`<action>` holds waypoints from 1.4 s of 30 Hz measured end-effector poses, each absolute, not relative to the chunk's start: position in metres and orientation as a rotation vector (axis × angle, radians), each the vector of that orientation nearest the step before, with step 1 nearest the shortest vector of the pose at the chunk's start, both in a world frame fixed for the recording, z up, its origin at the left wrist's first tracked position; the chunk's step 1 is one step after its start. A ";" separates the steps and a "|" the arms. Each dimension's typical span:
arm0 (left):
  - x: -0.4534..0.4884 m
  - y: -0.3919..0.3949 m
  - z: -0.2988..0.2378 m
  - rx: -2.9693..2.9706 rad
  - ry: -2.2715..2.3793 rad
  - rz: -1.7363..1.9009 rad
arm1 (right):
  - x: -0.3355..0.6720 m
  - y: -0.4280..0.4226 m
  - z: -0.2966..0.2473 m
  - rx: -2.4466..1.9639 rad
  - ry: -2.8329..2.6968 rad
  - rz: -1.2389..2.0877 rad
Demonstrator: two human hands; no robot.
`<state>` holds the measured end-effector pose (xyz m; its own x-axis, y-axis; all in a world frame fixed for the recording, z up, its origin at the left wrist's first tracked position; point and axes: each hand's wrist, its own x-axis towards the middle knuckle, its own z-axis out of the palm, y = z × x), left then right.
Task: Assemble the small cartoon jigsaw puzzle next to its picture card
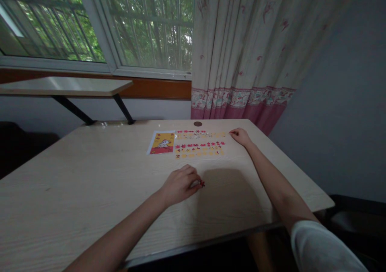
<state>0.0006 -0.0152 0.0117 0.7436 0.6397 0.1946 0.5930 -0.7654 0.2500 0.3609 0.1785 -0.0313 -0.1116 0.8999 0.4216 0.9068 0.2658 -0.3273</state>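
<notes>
My left hand [180, 184] rests on the pale wooden table [90, 175] near its middle, fingers curled in a pinch on a small red piece [202, 183]. My right hand [240, 136] reaches farther out, fingers closed at the right end of the top row of small red and yellow pieces [200, 143], which lie in several rows. I cannot make out what its fingertips hold. Left of the rows lies a yellow and red picture card [163, 142] showing a small white figure.
A round brown cap [198, 124] is set in the table's far edge. A floral curtain [256, 50] hangs behind at the right. A window [99, 22] and a narrow shelf [63, 86] on black brackets are at the back left. The table's near edge [211, 242] runs below my arms.
</notes>
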 end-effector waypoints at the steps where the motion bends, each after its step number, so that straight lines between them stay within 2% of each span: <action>1: 0.000 -0.015 0.012 2.772 0.987 0.400 | 0.361 0.177 -0.031 -1.619 -2.002 -0.007; 11: 0.000 -0.013 0.010 2.774 0.949 0.377 | 0.358 0.171 -0.029 -1.558 -1.975 0.053; 21: 0.001 -0.011 0.008 2.680 0.863 0.444 | 0.340 0.157 -0.021 -1.516 -1.837 -0.031; 33: 0.003 -0.006 0.002 2.138 0.933 0.771 | 0.227 0.042 -0.004 -0.772 -2.242 0.034; 42: 0.003 0.002 0.002 1.663 0.996 0.976 | 0.209 0.017 0.000 -0.686 -2.295 0.037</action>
<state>0.0034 0.0024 0.0016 0.3544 0.9213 0.1599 0.1790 -0.2346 0.9555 0.2094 0.0170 -0.0001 -0.5921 0.4864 0.6425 0.4653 0.8573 -0.2202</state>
